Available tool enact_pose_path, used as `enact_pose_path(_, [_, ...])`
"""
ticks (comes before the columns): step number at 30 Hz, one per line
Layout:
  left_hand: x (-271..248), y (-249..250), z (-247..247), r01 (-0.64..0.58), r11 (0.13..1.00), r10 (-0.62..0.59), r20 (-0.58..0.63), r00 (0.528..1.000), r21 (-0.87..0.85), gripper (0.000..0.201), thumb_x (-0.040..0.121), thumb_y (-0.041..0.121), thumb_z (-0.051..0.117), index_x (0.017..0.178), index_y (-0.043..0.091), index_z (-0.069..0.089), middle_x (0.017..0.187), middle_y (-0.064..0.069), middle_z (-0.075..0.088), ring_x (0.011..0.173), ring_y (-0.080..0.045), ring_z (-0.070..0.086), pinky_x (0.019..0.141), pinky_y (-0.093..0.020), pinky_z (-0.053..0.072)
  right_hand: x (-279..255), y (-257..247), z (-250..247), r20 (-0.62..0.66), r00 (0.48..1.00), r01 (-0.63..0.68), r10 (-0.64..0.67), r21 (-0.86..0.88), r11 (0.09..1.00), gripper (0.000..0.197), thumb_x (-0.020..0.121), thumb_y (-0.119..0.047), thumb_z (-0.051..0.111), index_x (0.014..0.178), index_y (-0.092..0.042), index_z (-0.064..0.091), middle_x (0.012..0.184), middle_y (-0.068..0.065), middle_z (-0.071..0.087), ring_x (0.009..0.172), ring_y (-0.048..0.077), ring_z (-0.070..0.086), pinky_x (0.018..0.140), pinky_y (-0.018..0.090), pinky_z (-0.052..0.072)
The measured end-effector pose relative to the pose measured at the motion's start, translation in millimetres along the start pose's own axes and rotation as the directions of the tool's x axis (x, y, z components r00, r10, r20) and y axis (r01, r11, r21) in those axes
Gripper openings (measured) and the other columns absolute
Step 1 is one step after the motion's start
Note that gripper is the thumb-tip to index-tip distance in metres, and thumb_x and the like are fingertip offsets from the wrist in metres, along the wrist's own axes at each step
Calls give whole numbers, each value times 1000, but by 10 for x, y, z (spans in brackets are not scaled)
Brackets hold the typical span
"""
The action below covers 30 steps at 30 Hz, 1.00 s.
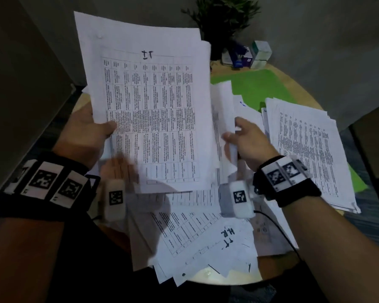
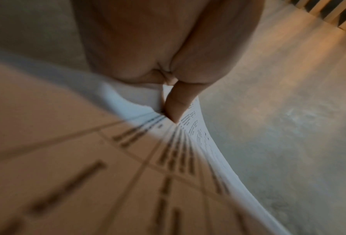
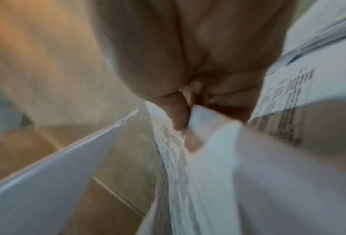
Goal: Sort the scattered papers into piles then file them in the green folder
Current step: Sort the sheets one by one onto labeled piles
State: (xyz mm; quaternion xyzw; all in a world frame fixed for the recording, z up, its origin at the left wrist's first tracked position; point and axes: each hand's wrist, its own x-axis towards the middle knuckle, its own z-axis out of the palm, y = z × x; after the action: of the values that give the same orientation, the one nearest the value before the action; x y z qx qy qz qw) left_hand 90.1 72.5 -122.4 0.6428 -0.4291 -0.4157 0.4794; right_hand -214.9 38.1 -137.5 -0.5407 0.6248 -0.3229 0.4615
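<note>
My left hand (image 1: pixel 94 132) holds up a stack of printed sheets (image 1: pixel 149 110); the top page is marked "IT" and my thumb presses on its left edge. The left wrist view shows that thumb (image 2: pixel 176 103) lying on the stack (image 2: pixel 200 135). My right hand (image 1: pixel 247 138) pinches a single white sheet (image 1: pixel 222 110) at the stack's right side, thumb and fingers closed on its edge (image 3: pixel 196 120). The green folder (image 1: pixel 256 86) lies open on the table behind, partly under papers. Loose sheets (image 1: pixel 197 241) lie scattered below my hands, one marked "H.R.".
A sorted pile of printed papers (image 1: pixel 311 149) lies on the right over the folder. The round wooden table (image 1: pixel 293 84) carries a potted plant (image 1: pixel 223 25) and small boxes (image 1: pixel 247 55) at the back. A black cable (image 1: pixel 280 232) crosses the papers near my right forearm.
</note>
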Motion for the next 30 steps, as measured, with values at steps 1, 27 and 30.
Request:
enact_pose_path(1, [-7, 3, 45, 6, 1000, -5, 23, 1000, -2, 48, 93, -11, 48, 136, 9, 51, 121, -6, 61, 102, -14, 62, 86, -17, 50, -17, -52, -30, -10, 1000, 31, -30, 113, 993, 15, 91, -4, 54, 95, -16, 61, 66, 10, 68, 59, 33, 64, 59, 47, 51])
enact_pose_path(27, [-78, 90, -430, 14, 997, 6, -249, 969, 80, 45, 83, 9, 55, 118, 35, 65, 111, 10, 70, 104, -15, 66, 95, -45, 51, -203, -218, 383, 168, 983, 48, 79, -637, 769, 50, 78, -48, 74, 114, -15, 59, 111, 0, 61, 102, 17, 56, 80, 29, 43])
enact_pose_path(30, [-93, 83, -534, 26, 999, -16, -250, 968, 35, 44, 81, 11, 56, 115, 37, 66, 110, 12, 71, 104, -15, 66, 96, -46, 51, -257, -262, 611, 121, 982, 15, 148, -821, 571, 75, 67, -54, 80, 124, -15, 50, 127, 8, 46, 122, 26, 42, 92, 41, 45])
